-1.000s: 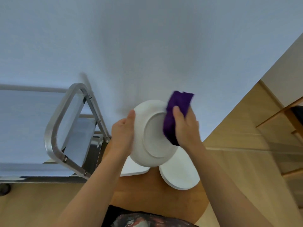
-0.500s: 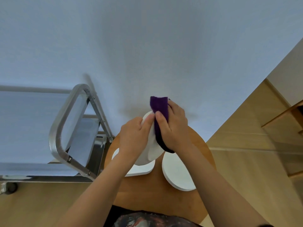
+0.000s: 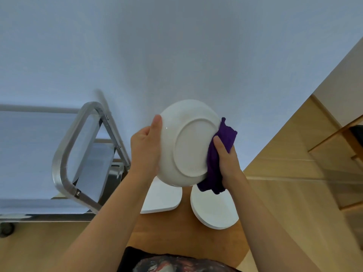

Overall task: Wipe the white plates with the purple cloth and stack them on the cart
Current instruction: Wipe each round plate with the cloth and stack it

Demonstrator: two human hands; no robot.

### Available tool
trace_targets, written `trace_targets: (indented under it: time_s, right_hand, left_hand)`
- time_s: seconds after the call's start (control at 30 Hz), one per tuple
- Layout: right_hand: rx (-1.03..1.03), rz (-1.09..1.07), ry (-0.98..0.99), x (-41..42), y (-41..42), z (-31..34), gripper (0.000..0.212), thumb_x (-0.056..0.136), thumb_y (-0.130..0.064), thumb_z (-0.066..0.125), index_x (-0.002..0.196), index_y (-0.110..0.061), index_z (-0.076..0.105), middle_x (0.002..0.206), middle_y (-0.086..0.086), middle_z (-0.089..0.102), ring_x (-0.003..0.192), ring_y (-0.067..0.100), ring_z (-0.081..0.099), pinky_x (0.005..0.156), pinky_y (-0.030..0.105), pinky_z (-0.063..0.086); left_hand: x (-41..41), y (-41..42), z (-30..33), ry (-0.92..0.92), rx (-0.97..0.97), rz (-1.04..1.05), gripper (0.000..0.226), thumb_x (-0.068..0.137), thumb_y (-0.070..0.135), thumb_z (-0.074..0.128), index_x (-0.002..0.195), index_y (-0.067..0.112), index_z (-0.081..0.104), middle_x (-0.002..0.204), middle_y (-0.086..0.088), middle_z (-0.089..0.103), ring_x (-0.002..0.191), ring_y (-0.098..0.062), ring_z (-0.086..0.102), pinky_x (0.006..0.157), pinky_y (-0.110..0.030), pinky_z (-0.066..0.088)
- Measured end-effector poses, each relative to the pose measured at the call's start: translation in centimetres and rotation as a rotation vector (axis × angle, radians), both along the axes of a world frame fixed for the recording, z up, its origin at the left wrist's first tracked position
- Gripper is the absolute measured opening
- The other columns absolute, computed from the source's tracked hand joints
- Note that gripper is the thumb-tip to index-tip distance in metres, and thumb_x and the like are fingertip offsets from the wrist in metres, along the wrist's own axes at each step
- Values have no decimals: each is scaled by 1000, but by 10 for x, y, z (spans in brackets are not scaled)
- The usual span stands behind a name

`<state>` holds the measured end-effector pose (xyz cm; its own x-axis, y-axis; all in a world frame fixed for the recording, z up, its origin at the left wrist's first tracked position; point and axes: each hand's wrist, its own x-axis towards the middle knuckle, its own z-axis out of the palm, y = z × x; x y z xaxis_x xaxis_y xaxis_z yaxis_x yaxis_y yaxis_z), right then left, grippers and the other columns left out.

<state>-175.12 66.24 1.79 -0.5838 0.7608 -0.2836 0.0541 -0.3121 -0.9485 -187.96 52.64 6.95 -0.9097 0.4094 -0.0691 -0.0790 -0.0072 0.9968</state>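
Note:
I hold a white plate (image 3: 187,142) up in front of me, its underside with the foot ring facing me. My left hand (image 3: 145,149) grips its left rim, thumb along the edge. My right hand (image 3: 227,160) holds the purple cloth (image 3: 218,158) against the plate's right rim; the cloth wraps behind the plate and hangs below it. Below, on the round wooden table (image 3: 176,234), lie a white square-cornered plate (image 3: 161,197) and a round white plate (image 3: 215,209). The metal cart (image 3: 64,154) stands to the left.
A white wall fills the upper view. The cart's steel handle loop (image 3: 59,173) stands close to my left forearm, with a wheel (image 3: 6,228) at the far left. Wooden flooring and wooden furniture (image 3: 334,146) lie to the right.
The plate has turned from edge-on to show its underside again and was lifted. My right hand with the cloth has slid from the plate's top to its right rim.

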Motion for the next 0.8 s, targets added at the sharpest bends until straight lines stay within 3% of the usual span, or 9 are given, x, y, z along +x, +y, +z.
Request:
trace_targets:
  time_s: [0.1, 0.2, 0.27, 0.33, 0.4, 0.5, 0.6, 0.7, 0.8]
  right_hand:
    - [64, -49, -8, 0, 2, 4, 56, 77, -54, 67, 125, -30, 51, 107, -10, 68, 94, 8, 66, 68, 20, 53]
    - [181, 87, -109, 5, 17, 12, 39, 82, -49, 66, 115, -35, 52, 102, -12, 67, 85, 4, 67, 61, 16, 51]
    - [224, 190, -146, 9, 32, 23, 31, 81, -47, 67, 107, -33, 58, 96, -9, 72, 78, 5, 69, 56, 14, 51]
    - [272, 325, -234, 13, 48, 36, 32, 78, -48, 70, 102, -29, 64, 90, -8, 74, 75, 9, 71, 54, 16, 52]
    - [310, 448, -327, 14, 56, 48, 34, 72, -54, 72, 97, -31, 66, 88, -10, 74, 75, 11, 71, 55, 18, 53]
    - [322, 434, -370, 9, 54, 55, 33, 69, -58, 72, 89, -32, 68, 84, -10, 74, 72, 12, 71, 55, 21, 53]
    - [366, 251, -440, 7, 43, 46, 35, 74, -62, 64, 84, -28, 68, 79, -9, 73, 73, 15, 70, 65, 29, 53]
    - [391, 151, -490, 6, 20, 28, 37, 84, -59, 52, 103, -28, 61, 95, -8, 67, 88, 17, 62, 81, 35, 48]
    - [372, 75, -441, 0, -12, 11, 21, 93, -46, 44, 109, -33, 50, 92, -12, 58, 88, 11, 57, 70, 24, 42]
  left_hand:
    - [4, 5, -11, -138, 15, 78, 51, 84, 62, 53, 46, 27, 48, 47, 12, 48, 48, -7, 49, 55, -28, 44]
    - [12, 5, -17, -309, 43, 61, 42, 85, 62, 51, 65, 28, 64, 57, 15, 65, 61, -8, 63, 59, -29, 49]
    - [6, -5, -21, -343, 15, -187, 44, 79, 70, 51, 95, 32, 67, 79, 15, 73, 81, -13, 69, 68, -33, 52]
    - [-8, -19, -19, -397, -10, -568, 77, 64, 78, 59, 123, 29, 59, 109, 2, 71, 102, -22, 67, 80, -41, 55]
    - [-14, -26, -18, -563, 15, -784, 88, 53, 71, 74, 127, 25, 57, 119, -10, 66, 106, -32, 64, 78, -48, 56]
    - [-9, -22, -23, -747, 122, -707, 72, 57, 48, 83, 119, 17, 63, 112, -13, 69, 98, -31, 68, 72, -44, 57]
    - [-4, -15, -26, -713, 206, -581, 60, 73, 41, 72, 125, 15, 58, 111, -12, 70, 97, -30, 68, 70, -40, 57]
    - [4, -6, -21, -664, 242, -456, 62, 73, 39, 65, 129, 16, 53, 117, -11, 67, 103, -31, 66, 74, -44, 57]
    - [18, 6, -20, -564, 204, -303, 45, 82, 34, 63, 123, 20, 52, 113, -7, 67, 103, -28, 62, 77, -43, 56]
